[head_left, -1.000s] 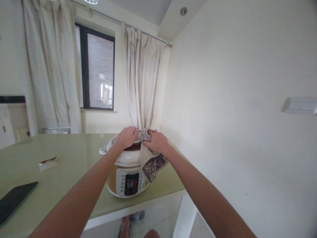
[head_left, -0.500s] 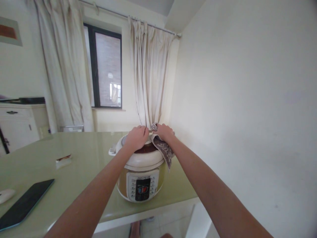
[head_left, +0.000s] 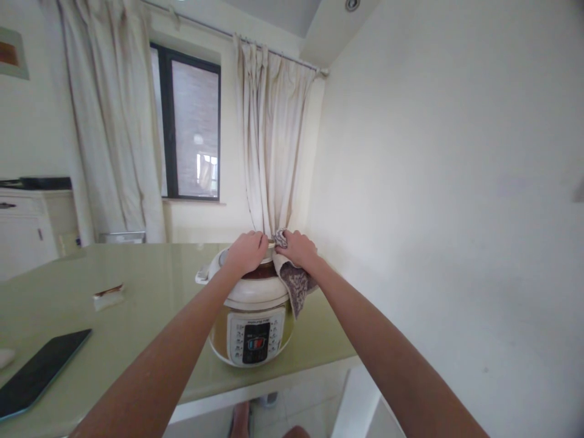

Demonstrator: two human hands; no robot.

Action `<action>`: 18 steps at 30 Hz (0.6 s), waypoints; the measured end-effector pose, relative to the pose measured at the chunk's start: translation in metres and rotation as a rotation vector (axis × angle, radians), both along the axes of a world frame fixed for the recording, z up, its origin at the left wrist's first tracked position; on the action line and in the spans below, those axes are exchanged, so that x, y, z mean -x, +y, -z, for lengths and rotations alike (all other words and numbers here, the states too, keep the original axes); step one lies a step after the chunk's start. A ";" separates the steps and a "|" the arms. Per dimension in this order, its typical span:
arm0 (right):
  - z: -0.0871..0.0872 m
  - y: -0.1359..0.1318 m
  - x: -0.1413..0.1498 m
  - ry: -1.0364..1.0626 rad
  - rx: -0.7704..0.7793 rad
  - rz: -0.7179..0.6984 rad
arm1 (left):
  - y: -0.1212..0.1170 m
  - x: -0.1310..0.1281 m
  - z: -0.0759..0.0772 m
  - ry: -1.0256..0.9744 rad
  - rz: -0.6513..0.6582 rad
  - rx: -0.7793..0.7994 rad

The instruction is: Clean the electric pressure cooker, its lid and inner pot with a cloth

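A white and gold electric pressure cooker (head_left: pixel 256 295) stands on the green tabletop, its panel of buttons facing me. My left hand (head_left: pixel 249 250) is closed round the left side of the handle on top of the lid. On the right side of the lid, my right hand (head_left: pixel 298 248) grips a patterned grey-brown cloth (head_left: pixel 297 285), pressed near the same handle. The cloth's loose end hangs down over the lid's right edge. Both hands cover most of the handle, and its far side is hidden.
The green table (head_left: pixel 150 274) carries a dark tablet-like slab (head_left: pixel 43 371), a small white packet (head_left: pixel 108 297) and a white object (head_left: pixel 5 358) at the left edge. A plain wall (head_left: pixel 433 182) rises close on the right. Curtains (head_left: pixel 278 134) hang behind the table.
The view has shifted slightly, so the cooker sits a little further left. The cloth's loose end has moved and spreads more over the lid's right side. Both hands keep their hold.
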State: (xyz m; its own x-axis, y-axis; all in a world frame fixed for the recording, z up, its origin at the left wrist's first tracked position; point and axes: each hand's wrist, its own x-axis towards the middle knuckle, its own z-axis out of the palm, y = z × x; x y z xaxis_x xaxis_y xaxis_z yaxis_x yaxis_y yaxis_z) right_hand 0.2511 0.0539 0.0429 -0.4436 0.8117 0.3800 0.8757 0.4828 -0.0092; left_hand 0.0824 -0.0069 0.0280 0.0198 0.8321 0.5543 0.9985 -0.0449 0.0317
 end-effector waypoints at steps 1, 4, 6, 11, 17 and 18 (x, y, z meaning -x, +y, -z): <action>0.000 -0.005 -0.004 0.000 -0.008 -0.024 | 0.000 0.000 0.000 0.000 -0.003 0.001; -0.001 -0.014 -0.014 -0.007 -0.023 -0.113 | 0.000 0.000 0.001 0.038 -0.004 0.009; -0.003 -0.014 -0.017 -0.017 -0.015 -0.150 | 0.001 0.001 0.001 0.075 0.007 0.008; -0.009 0.000 -0.007 -0.024 0.029 -0.105 | -0.001 0.000 0.002 0.157 0.031 0.003; -0.007 0.028 0.017 -0.002 0.093 0.018 | -0.005 -0.004 0.000 0.146 -0.003 -0.010; -0.005 0.032 0.020 0.008 0.091 0.049 | -0.006 -0.005 -0.001 0.155 -0.003 -0.009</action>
